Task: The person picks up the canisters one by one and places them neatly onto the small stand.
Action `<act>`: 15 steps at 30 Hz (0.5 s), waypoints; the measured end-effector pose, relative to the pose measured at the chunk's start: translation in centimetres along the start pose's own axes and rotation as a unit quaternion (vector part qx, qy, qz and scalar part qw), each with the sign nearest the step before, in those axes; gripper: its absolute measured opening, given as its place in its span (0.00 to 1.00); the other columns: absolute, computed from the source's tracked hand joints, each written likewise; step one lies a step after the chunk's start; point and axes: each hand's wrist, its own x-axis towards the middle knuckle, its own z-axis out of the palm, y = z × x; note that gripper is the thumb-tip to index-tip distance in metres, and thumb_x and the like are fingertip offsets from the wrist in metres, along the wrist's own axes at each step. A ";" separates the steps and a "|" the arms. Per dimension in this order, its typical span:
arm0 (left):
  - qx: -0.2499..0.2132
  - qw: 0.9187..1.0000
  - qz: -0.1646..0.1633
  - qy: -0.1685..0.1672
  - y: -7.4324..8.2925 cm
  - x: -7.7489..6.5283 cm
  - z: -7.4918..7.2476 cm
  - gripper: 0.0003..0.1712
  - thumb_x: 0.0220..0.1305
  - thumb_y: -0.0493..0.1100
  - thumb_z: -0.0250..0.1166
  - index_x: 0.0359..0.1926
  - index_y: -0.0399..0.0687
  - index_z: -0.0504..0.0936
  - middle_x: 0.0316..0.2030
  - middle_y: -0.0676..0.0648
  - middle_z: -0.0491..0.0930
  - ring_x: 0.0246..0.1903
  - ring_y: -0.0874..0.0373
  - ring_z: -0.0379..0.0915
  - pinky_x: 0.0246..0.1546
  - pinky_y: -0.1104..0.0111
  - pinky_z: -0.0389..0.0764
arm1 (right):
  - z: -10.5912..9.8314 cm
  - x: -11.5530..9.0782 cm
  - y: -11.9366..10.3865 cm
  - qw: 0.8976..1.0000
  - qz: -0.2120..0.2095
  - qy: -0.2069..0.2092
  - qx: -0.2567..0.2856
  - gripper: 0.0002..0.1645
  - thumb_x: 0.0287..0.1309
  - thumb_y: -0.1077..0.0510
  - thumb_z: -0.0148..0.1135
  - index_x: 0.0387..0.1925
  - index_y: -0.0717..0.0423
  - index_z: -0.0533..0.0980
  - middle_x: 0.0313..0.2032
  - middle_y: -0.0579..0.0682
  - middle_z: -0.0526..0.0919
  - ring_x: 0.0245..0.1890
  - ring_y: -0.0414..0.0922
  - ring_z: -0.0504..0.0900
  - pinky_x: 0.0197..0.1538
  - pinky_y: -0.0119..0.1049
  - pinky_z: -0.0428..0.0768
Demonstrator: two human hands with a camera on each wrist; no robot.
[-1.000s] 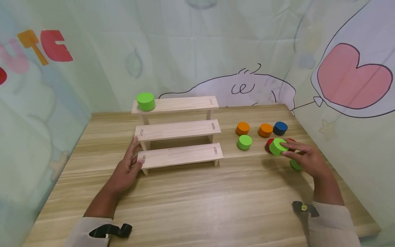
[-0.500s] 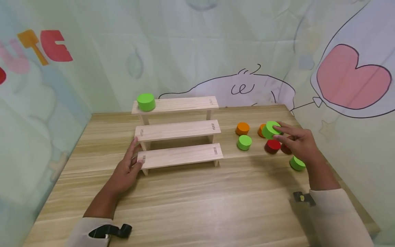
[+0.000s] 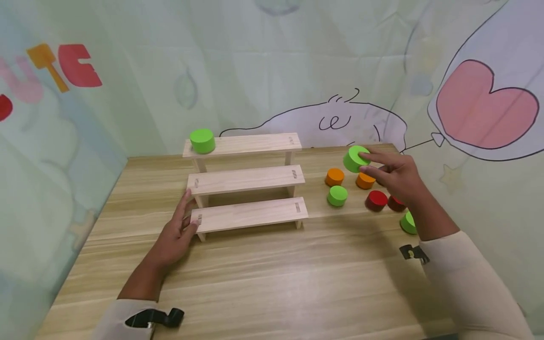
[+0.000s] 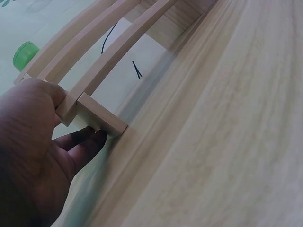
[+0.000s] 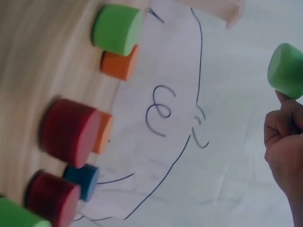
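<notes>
A three-tier wooden stand (image 3: pixel 246 179) stands on the table, with a green round block (image 3: pixel 202 141) at the left end of its top tier. My left hand (image 3: pixel 173 238) holds the stand's left end. In the left wrist view, the fingers of that hand (image 4: pixel 45 137) bend around the end of a board and its leg. Between thumb and fingertips my right hand (image 3: pixel 395 172) pinches another green round block (image 3: pixel 356 159), raised above the table and tilted. The same block (image 5: pixel 288 71) appears at the right edge of the right wrist view.
Right of the stand lie orange blocks (image 3: pixel 334 177), a green block (image 3: pixel 337 196), red blocks (image 3: pixel 376 201) and another green block (image 3: pixel 409 223). A blue block (image 5: pixel 82 181) shows in the right wrist view. A printed cloth (image 3: pixel 255 71) hangs behind the table (image 3: pixel 272 288).
My right hand has carried its green block up, back and leftward, from over the red blocks to above the orange ones. The left hand has stayed at the stand.
</notes>
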 end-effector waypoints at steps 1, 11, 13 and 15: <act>0.001 1.000 0.002 0.001 0.0 0.0 0.0 0.49 0.88 0.39 0.50 0.89 0.72 0.29 0.85 0.27 0.50 0.79 0.23 0.60 0.58 0.89 0.70 | 0.1 0.3 -0.3 1.000 0.002 -0.003 0.005 0.26 0.67 0.68 0.74 0.65 0.58 0.84 0.71 0.65 0.80 0.16 0.38 0.70 0.25 0.24 0.72; 0.007 1.000 0.010 0.005 -0.1 0.1 0.1 0.49 0.88 0.38 0.50 0.90 0.72 0.29 0.85 0.26 0.50 0.78 0.22 0.60 0.58 0.91 0.68 | 1.3 3.2 -2.8 0.999 0.014 0.014 0.034 0.25 0.71 0.65 0.72 0.67 0.53 0.84 0.73 0.59 0.79 0.41 0.26 0.89 0.39 0.20 0.85; 0.010 1.000 0.008 0.006 0.0 0.0 0.1 0.49 0.88 0.39 0.50 0.90 0.72 0.29 0.85 0.26 0.50 0.78 0.22 0.60 0.58 0.91 0.68 | 1.5 3.9 -3.2 0.998 0.027 0.025 0.047 0.25 0.72 0.63 0.72 0.67 0.52 0.84 0.74 0.58 0.79 0.36 0.28 0.88 0.37 0.20 0.83; 0.012 1.000 0.008 0.007 0.1 0.0 0.1 0.49 0.88 0.39 0.50 0.90 0.72 0.29 0.85 0.25 0.51 0.78 0.21 0.60 0.58 0.91 0.67 | 1.7 4.6 -3.7 0.997 0.036 0.031 0.056 0.24 0.73 0.61 0.72 0.68 0.50 0.84 0.75 0.56 0.78 0.29 0.31 0.84 0.34 0.20 0.81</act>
